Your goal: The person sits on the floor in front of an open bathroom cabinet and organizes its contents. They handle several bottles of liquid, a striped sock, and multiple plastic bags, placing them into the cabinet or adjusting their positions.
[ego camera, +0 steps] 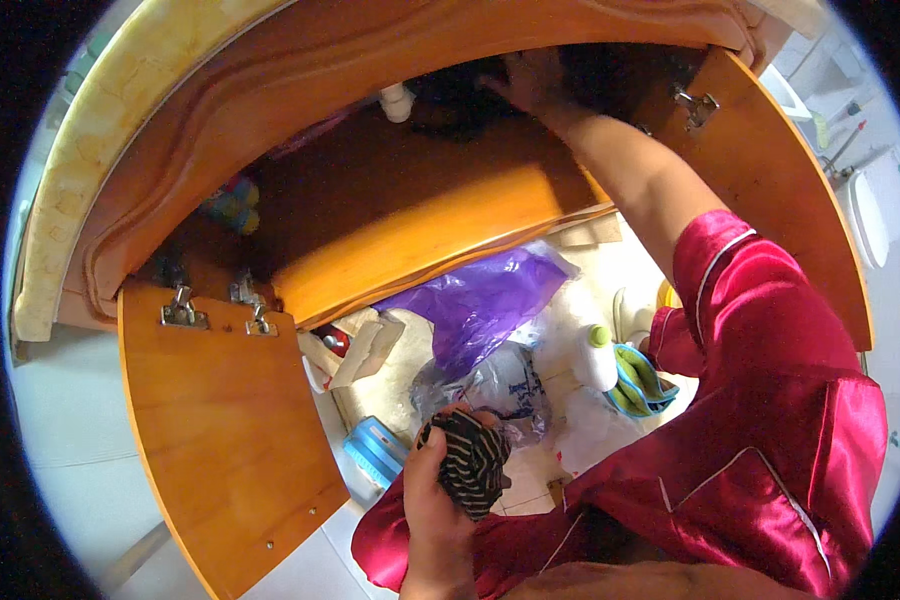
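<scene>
Near the bottom middle, my left hand (pixel 436 480) is closed around a bunched black cloth with pale stripes (pixel 471 461). My right hand (pixel 529 81) reaches into the dark inside of a wooden cabinet (pixel 420 202), at its upper back. Its fingers look spread, but shadow hides whether they touch or hold anything. A white plastic pipe (pixel 397 103) comes down to the left of that hand. Below the cabinet's front edge, a purple plastic bag (pixel 487 300) lies over a clear plastic bag (pixel 514 382) on the tiled floor.
Two cabinet doors stand open, one at left (pixel 225 435) and one at right (pixel 787 172). On the floor are a white bottle with a green cap (pixel 595 360), a green cloth with blue edging (pixel 637 382), a blue package (pixel 376 450) and torn cardboard (pixel 367 349). A colourful item (pixel 232 202) sits inside at left.
</scene>
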The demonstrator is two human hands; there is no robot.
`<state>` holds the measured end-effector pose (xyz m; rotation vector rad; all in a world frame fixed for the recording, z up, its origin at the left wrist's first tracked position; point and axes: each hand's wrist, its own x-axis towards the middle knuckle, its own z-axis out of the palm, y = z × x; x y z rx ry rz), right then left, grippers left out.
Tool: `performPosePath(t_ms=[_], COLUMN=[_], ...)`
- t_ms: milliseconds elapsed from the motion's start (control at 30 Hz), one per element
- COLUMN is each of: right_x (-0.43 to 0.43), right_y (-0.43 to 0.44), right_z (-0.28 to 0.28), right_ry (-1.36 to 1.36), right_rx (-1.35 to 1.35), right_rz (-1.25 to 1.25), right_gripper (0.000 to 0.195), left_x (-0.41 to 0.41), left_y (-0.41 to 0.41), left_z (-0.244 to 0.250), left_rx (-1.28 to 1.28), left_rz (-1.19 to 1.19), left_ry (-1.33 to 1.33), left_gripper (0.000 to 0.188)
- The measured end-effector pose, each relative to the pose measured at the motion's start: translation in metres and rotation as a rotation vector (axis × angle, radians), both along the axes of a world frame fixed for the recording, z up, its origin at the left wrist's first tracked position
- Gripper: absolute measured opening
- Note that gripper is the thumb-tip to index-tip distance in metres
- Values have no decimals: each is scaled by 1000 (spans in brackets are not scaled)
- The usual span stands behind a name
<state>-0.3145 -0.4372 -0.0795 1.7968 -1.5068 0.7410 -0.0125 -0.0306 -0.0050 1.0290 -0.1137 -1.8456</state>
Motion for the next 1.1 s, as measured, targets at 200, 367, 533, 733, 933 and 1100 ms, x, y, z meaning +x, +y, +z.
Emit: performPosePath(t_ms=[200,367,533,733,933,1100], right_x=[3,-50,-39,-44,-43,-40], right_y=[31,-46,-68,-46,-40,-13], right_z=[-44,-67,-18,19,12,36], right_ry=[-119,-272,-407,-345,-286,-206], right_rx=[250,346,179,248,267,134], right_rz=[-175,44,84,-85,-157,-65], right_gripper=[77,74,64,53,42,35], left_x=[2,6,8,1,-11,-13], left_y=[3,2,4,1,-4,-2], left_z=[3,-6,-9,-4,5,14], left_rx=[22,6,-18,23,10,4], left_rz=[-16,-49,-27,-78,-27,-65], left_ry=[-8,-42,-62,-37,-27,2], left_gripper=[42,42,43,43,39,39])
